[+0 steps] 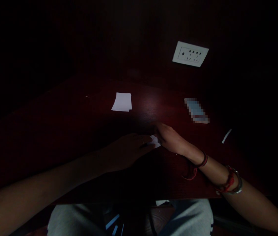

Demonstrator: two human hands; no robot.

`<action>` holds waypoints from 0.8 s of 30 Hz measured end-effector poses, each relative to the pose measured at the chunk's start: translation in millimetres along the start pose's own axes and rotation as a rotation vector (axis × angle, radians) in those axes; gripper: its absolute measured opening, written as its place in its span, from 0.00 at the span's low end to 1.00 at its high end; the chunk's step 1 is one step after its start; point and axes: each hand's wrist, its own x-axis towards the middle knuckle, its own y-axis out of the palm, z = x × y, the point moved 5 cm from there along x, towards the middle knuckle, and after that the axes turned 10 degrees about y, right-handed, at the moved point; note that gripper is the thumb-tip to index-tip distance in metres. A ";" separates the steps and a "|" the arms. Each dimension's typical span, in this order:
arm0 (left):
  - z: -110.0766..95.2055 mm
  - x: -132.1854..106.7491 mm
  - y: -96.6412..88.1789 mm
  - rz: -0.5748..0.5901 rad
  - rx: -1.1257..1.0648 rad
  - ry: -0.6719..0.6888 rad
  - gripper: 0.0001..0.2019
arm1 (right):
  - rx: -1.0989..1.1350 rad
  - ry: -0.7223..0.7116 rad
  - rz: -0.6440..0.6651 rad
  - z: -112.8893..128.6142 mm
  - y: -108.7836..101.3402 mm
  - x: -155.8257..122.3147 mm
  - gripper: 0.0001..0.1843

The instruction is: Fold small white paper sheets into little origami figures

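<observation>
A small piece of white paper (155,141) shows between my two hands over the dark red table. My left hand (129,148), with a ring on one finger, lies in shadow at the paper's left side, holding it between thumb and fingers. Over the paper's right edge, my right hand (169,137) has its fingers curled in and closed on it; its fingertips are dark and partly hidden. Farther back on the table (92,127) lies a stack of white paper sheets (122,102).
A pixelated phone-like object (196,110) lies at the right, near a thin white strip (226,136). A white power socket (190,54) is on the wall behind. Below the table's front edge are my legs (77,219) and another white piece (162,203).
</observation>
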 end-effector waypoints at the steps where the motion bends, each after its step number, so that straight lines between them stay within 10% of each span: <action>1: 0.3 -0.2 0.5 0.006 -0.003 -0.003 0.22 | 0.004 -0.010 -0.003 1.3 -0.7 -0.5 0.25; 9: 2.7 -2.3 4.1 0.012 -0.007 -0.012 0.22 | 0.200 -0.048 -0.024 8.2 -13.1 -11.8 0.13; 16: 3.9 -1.8 1.1 -0.016 -0.058 0.002 0.23 | 0.480 -0.016 0.059 -3.1 -8.2 -13.3 0.23; 24: 4.9 -3.4 2.5 -0.022 -0.085 0.014 0.25 | 0.294 -0.008 0.019 -3.3 -13.3 -18.1 0.23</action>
